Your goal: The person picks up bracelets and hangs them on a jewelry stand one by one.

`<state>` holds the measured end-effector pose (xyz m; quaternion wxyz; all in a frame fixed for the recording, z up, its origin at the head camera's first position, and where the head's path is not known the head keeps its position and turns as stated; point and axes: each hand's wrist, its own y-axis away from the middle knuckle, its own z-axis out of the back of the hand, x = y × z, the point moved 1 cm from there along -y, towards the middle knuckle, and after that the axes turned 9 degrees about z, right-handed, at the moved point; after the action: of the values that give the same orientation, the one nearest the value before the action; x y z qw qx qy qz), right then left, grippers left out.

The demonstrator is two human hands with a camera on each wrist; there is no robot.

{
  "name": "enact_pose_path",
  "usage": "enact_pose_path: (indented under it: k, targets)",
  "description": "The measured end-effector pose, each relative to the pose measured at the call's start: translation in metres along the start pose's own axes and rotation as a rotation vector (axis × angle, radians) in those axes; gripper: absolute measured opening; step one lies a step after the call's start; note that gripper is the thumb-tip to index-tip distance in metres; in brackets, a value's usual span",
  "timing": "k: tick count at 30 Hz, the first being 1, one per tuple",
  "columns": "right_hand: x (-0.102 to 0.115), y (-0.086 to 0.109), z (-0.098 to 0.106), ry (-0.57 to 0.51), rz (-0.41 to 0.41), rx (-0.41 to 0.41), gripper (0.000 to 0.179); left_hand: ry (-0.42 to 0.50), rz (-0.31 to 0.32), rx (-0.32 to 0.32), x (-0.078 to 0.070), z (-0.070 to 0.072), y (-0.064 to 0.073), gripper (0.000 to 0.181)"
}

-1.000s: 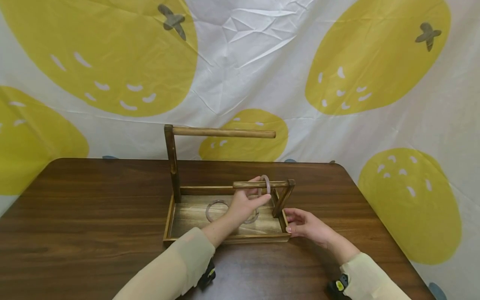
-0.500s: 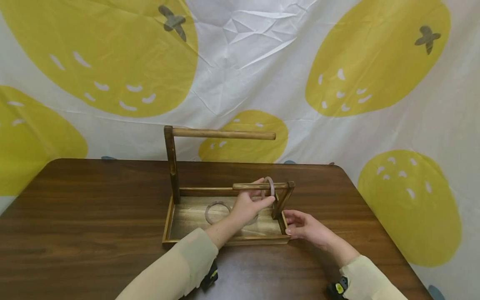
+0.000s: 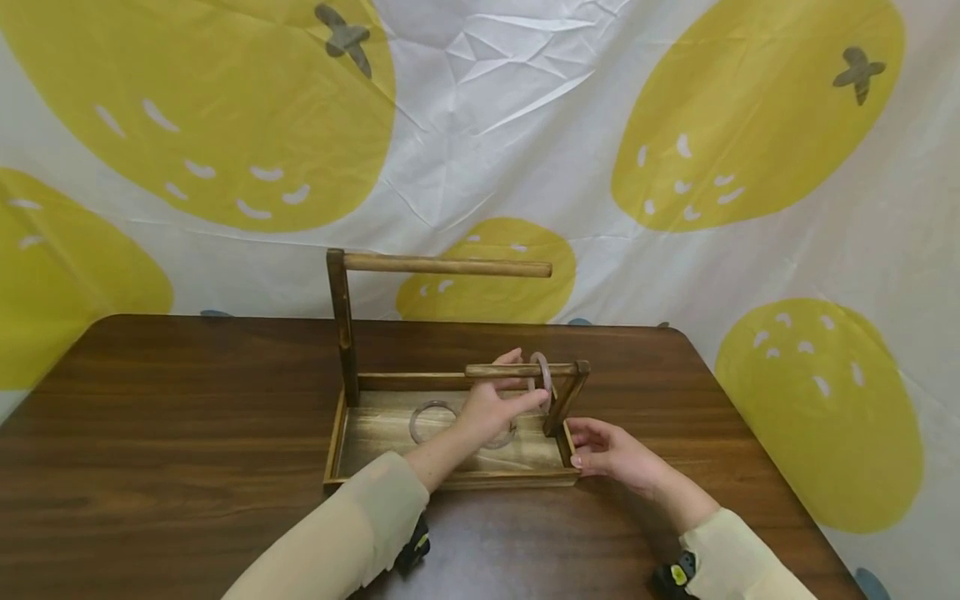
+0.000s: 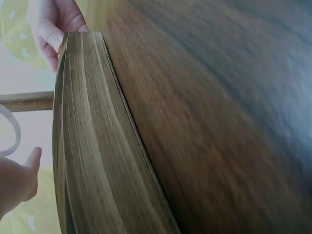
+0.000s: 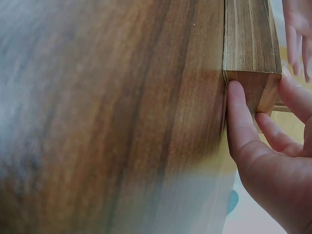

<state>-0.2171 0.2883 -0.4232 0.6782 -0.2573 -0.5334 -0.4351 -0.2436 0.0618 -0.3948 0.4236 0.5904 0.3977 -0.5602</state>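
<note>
A wooden jewelry stand [image 3: 342, 333] with a tray base and two rods stands on the table. One pale bangle [image 3: 546, 379] encircles the lower rod [image 3: 495, 371], close to its post on the right. My left hand [image 3: 487, 410] reaches over the tray with fingers extended beside that rod, the thumb tip at the bangle's lower edge. In the left wrist view the thumb sticks out straight below the bangle [image 4: 18, 134]. My right hand [image 3: 618, 457] holds the tray's right end, thumb and fingers at its corner. Another bangle [image 3: 412, 425] lies in the tray; a further one [image 3: 512, 433] is partly behind my left wrist.
The higher rod [image 3: 450, 265] runs above and behind the lower one, its free end pointing right. Around the stand spreads the dark wooden table [image 3: 187, 433]. A white and yellow patterned cloth [image 3: 525, 108] hangs behind the table's back edge.
The bangle on the lower rod has slid right toward the post, my left hand moving slightly with it. A left finger has lifted away from the bangle. The right hand has stayed put.
</note>
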Motion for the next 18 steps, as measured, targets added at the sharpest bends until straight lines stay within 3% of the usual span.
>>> enact_pose_path:
  k: [6,13,18]
  targets:
    - [0.001,0.0,-0.002,-0.006,0.015,-0.001,0.07,-0.006,-0.007,-0.015,-0.003,0.015,0.003,0.066]
    - [-0.001,0.0,-0.001,-0.004,0.009,-0.003,0.071,-0.12,0.018,-0.08,-0.005,0.035,0.007,0.066]
    - [-0.001,0.0,0.0,-0.006,0.006,-0.002,0.072,-0.122,0.022,-0.084,-0.006,0.045,0.011,0.067]
